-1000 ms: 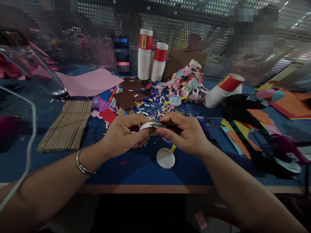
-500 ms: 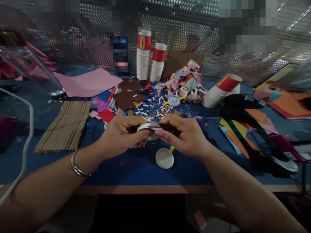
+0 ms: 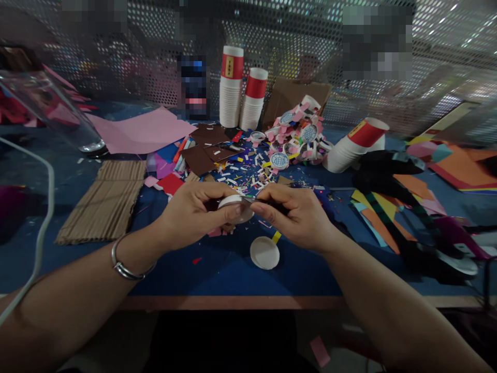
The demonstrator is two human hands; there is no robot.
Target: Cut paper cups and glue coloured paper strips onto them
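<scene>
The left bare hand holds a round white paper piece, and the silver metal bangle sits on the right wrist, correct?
Not quite: the head view shows the silver metal bangle on the left wrist. The left bare hand does hold the round white paper piece.

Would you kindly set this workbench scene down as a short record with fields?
Left hand: holds a white round piece
Right hand: pinches a thin item at the piece's edge, too small to identify
Near table edge: white disc with a yellow tab
Cup stacks: tall stack and shorter stack upright; third stack tilted
Left side: corrugated cardboard
Work surface: blue tabletop
</scene>
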